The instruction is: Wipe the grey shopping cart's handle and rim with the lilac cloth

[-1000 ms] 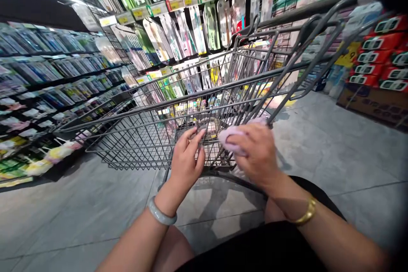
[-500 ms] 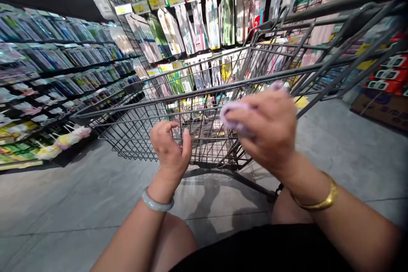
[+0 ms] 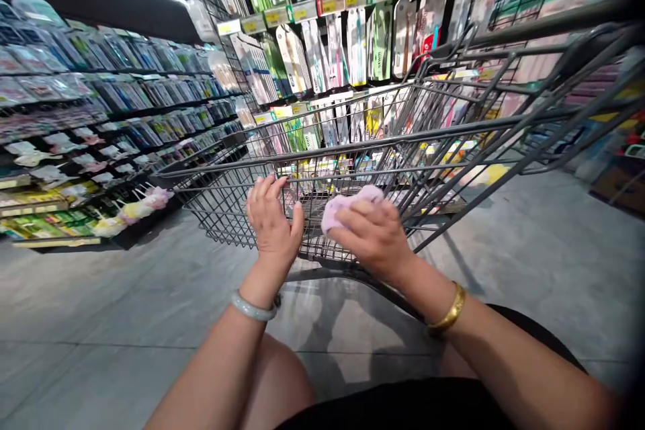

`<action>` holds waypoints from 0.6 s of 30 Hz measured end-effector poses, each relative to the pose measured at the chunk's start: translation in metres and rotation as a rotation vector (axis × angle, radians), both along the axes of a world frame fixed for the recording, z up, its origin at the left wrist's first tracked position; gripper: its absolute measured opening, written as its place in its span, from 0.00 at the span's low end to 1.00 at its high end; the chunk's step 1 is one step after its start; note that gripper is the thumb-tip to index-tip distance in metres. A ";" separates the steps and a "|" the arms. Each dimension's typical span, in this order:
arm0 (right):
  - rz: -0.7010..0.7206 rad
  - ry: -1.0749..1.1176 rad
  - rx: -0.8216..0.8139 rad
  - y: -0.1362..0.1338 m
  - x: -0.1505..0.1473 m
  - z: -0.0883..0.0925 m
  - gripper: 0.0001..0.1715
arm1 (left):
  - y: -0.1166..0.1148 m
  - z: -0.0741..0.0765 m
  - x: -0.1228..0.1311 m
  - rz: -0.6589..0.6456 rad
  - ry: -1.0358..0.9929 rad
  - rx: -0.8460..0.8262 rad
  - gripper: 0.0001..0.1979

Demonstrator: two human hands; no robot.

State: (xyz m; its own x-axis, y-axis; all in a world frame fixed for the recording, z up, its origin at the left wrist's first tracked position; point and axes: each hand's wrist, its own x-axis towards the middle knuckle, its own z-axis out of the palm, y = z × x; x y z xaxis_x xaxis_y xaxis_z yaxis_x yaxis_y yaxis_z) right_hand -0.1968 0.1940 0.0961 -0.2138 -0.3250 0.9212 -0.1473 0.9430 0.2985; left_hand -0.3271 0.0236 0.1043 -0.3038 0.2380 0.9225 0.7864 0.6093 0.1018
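Note:
A crumpled lilac cloth (image 3: 338, 213) is gripped in my right hand (image 3: 379, 236), its folds showing above and to the left of the fingers. This hand is in front of the lower side of a grey wire shopping cart (image 3: 226, 168); whether the cloth touches the wires I cannot tell. My left hand (image 3: 272, 218) is to its left, holding nothing, with the thumb apart from the fingers. Its fingertips are at the cart's side wires, and contact is unclear. A pale bangle (image 3: 252, 309) circles my left wrist, a gold one (image 3: 450, 312) my right.
Behind the cart rises a shelf rack of packaged toothbrushes (image 3: 357, 47) with price labels. More racks of hanging packs (image 3: 151, 97) line the left. Fluffy pastel items (image 3: 134, 210) jut from the lower left shelf. Grey floor (image 3: 125, 302) lies below; a box (image 3: 619, 181) stands at right.
My right hand has moved down and left with the lilac cloth, closer to my left hand. My left hand's fingers have straightened. The view has shifted, so the cart and shelves appear farther right.

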 end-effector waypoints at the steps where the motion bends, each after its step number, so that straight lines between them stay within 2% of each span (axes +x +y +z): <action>1: 0.008 0.034 -0.066 0.006 0.004 0.008 0.07 | 0.000 0.002 -0.002 -0.009 -0.008 0.002 0.23; 4: -0.026 0.122 -0.209 0.027 0.016 0.032 0.11 | 0.001 0.011 -0.005 -0.032 -0.007 0.035 0.16; 8: -0.098 0.162 -0.125 0.037 0.027 0.046 0.10 | 0.005 0.017 -0.001 -0.062 0.022 0.062 0.13; 10: -0.073 0.145 -0.177 0.030 0.029 0.044 0.10 | 0.008 0.017 0.007 -0.092 0.034 0.067 0.14; 13: -0.021 0.114 -0.254 0.004 0.024 0.031 0.11 | 0.014 0.014 0.023 -0.127 0.062 0.067 0.15; 16: 0.031 0.059 -0.117 -0.020 0.017 0.018 0.07 | 0.016 0.013 0.040 -0.173 0.104 0.037 0.18; 18: 0.063 0.029 -0.067 -0.023 0.020 0.021 0.07 | 0.012 0.012 0.047 -0.204 0.126 -0.006 0.20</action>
